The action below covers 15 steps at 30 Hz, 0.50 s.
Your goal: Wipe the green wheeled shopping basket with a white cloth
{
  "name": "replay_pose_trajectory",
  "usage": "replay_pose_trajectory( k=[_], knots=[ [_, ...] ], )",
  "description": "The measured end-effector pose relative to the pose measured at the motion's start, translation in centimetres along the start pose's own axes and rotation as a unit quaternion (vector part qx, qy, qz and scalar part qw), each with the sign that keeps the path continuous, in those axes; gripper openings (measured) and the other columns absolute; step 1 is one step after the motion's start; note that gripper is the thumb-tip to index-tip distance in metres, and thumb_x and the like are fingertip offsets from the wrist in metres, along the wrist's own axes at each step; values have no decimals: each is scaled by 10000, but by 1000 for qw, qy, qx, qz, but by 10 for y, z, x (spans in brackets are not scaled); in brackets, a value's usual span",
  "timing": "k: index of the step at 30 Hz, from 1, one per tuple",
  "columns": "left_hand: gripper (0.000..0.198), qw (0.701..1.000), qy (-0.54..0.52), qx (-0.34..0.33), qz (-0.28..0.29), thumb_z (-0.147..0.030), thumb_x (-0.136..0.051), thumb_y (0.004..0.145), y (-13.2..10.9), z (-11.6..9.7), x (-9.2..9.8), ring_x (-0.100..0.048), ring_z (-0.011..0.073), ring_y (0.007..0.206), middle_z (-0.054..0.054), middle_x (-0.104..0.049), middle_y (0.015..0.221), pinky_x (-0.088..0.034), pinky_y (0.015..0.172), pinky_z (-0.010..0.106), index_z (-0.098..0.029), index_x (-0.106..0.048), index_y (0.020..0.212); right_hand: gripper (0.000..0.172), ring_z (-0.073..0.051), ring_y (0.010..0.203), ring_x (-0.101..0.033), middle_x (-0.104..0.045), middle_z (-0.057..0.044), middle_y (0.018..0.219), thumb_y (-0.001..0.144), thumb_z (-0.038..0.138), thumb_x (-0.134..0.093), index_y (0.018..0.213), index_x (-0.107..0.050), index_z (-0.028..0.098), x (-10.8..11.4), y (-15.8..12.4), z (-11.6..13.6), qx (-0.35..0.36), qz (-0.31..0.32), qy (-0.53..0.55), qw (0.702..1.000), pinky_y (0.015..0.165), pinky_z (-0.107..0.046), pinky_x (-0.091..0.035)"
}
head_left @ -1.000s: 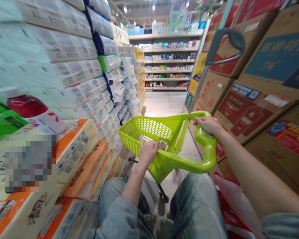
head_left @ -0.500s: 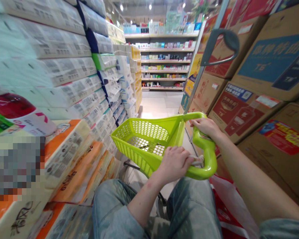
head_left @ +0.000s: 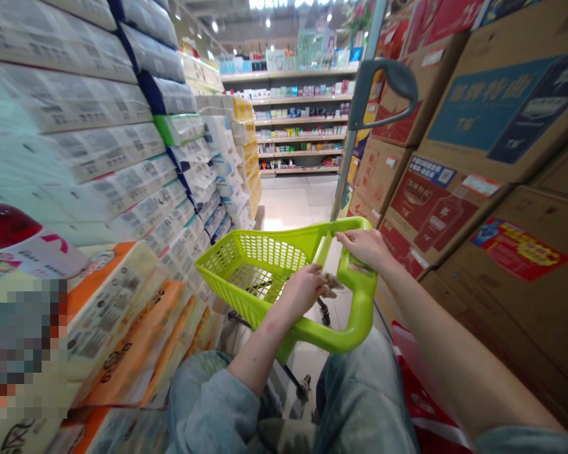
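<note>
A lime-green plastic shopping cart (head_left: 246, 271) stands in front of my knees in a narrow store aisle. My right hand (head_left: 365, 247) is closed round the top right of its looped handle (head_left: 360, 309). My left hand (head_left: 305, 289) hovers inside the handle loop, fingers pinched on a small crumpled pale cloth or tissue (head_left: 330, 285) that sticks out to the right. The basket looks empty through its mesh.
Stacked packs of tissue paper (head_left: 108, 164) wall the left side, orange packs (head_left: 137, 328) low down. Cardboard cartons (head_left: 483, 164) pile up on the right, with a grey trolley handle (head_left: 383, 88) beside them. Pale floor (head_left: 298, 202) runs ahead to product shelves (head_left: 303, 120). A red-and-white bag (head_left: 426, 410) lies by my right leg.
My left hand with the crumpled cloth has moved from the near handle bar up into the handle loop. The view has swung a little left; the right hand stays on the handle.
</note>
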State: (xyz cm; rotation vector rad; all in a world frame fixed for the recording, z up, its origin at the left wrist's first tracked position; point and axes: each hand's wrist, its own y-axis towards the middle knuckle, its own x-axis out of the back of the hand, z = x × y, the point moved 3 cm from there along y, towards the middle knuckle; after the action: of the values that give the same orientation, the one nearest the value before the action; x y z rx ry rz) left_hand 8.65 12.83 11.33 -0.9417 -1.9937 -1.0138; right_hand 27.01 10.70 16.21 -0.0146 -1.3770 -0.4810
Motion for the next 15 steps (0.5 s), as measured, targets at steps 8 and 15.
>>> replay_pose_trajectory(
  k=[8, 15],
  knots=[
    [383, 999, -7, 26, 21, -217, -411, 868, 12, 26, -16, -343, 279, 1307, 132, -414, 1382, -355, 1034, 439, -171, -469, 1244, 310, -221, 1160, -512, -624, -39, 1179, 867, 401, -442, 1030, -648, 236, -6, -1, 12, 227, -40, 137, 963, 961, -394, -401],
    [487, 992, 24, 96, 74, -281, -382, 883, 22, 33, -9, -380, 316, 1280, 190, -293, 1447, -361, 1021, 416, -116, -365, 1341, 192, -249, 1323, -308, -540, 23, 1286, 762, 217, -543, 574, -508, 228, 15, -23, 29, 344, -155, 177, 909, 1098, -514, -219]
  ],
)
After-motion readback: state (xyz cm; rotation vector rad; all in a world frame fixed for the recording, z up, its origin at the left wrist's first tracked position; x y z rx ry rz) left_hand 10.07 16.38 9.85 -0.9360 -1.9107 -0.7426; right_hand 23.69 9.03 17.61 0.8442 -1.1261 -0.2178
